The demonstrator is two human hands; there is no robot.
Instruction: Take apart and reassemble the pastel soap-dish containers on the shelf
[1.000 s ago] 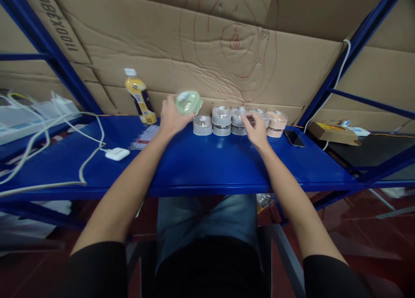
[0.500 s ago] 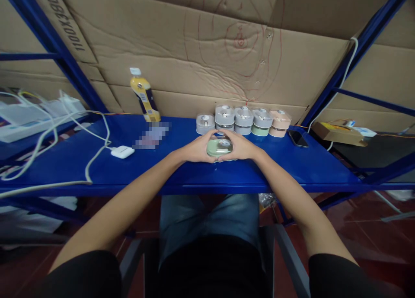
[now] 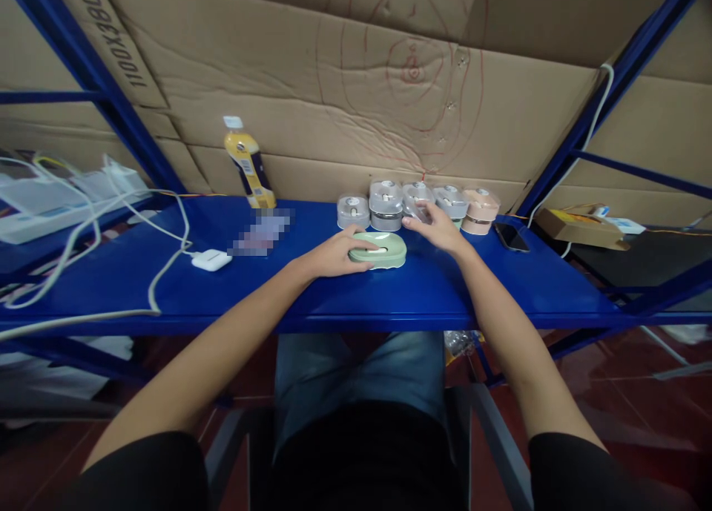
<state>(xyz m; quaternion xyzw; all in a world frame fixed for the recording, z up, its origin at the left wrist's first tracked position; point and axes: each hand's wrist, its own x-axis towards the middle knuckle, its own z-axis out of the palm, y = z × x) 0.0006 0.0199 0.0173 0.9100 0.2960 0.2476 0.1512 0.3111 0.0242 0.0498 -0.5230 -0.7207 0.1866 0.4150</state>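
On the blue table in front of me is a light green oval lidded box point(image 3: 389, 254) with a small white piece on its top. My left hand point(image 3: 339, 255) grips its left end, thumb at the near side and fingers reaching over the top. Just beyond its right end, my right hand point(image 3: 437, 229) is curled around what looks like a clear plastic cover point(image 3: 417, 211), in front of a stack of grey boxes. The cover's outline blends with the boxes behind it.
Behind my hands stand a single grey box point(image 3: 353, 213), stacked grey boxes point(image 3: 386, 207) and a pink stack point(image 3: 479, 208). A phone point(image 3: 512, 237) lies right. Toward the left are a yellow bottle point(image 3: 250, 166), a white earphone case point(image 3: 211, 259) and white cables point(image 3: 153, 274).
Both hands were around the green box under its clear, stickered cover. My right hand has moved up and right with the cover; my left hand stays on the box, whose green top is now bare.
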